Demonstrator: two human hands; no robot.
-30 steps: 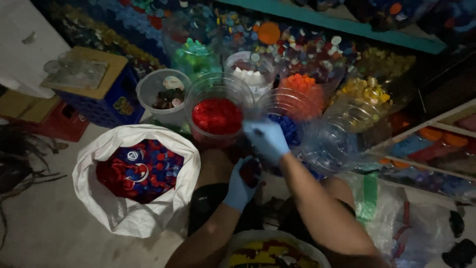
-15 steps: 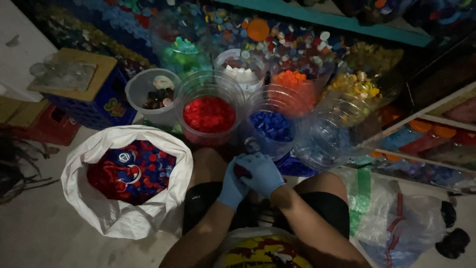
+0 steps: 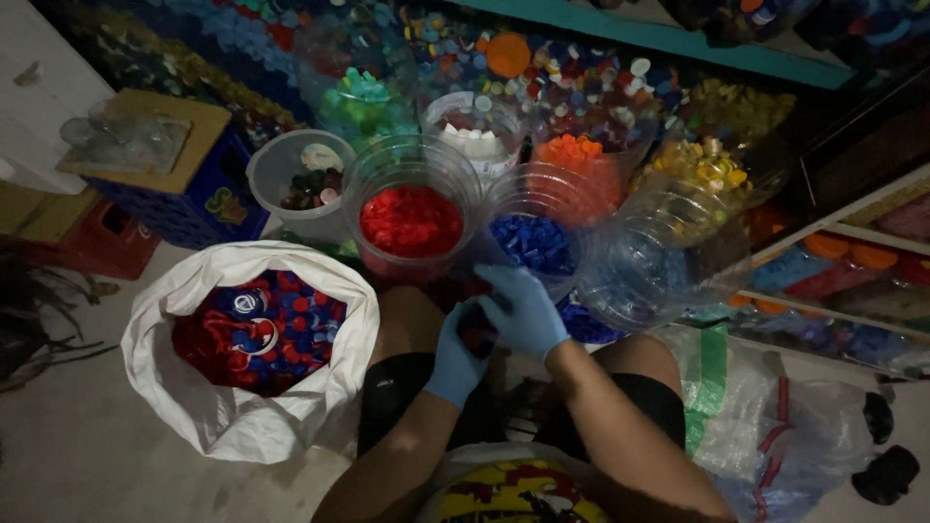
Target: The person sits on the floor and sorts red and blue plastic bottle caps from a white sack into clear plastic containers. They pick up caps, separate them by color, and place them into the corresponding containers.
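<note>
Head: gloved hands (image 3: 494, 329) together near blue-cap tub (image 3: 533, 242).

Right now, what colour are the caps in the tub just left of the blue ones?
Red; the tub of caps shows clearly in the head view.

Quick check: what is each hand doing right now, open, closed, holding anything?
Left hand: curled, seems to cup small dark pieces; too dim to be sure.
Right hand: fingers bent over the left hand; grip cannot be told.
</note>
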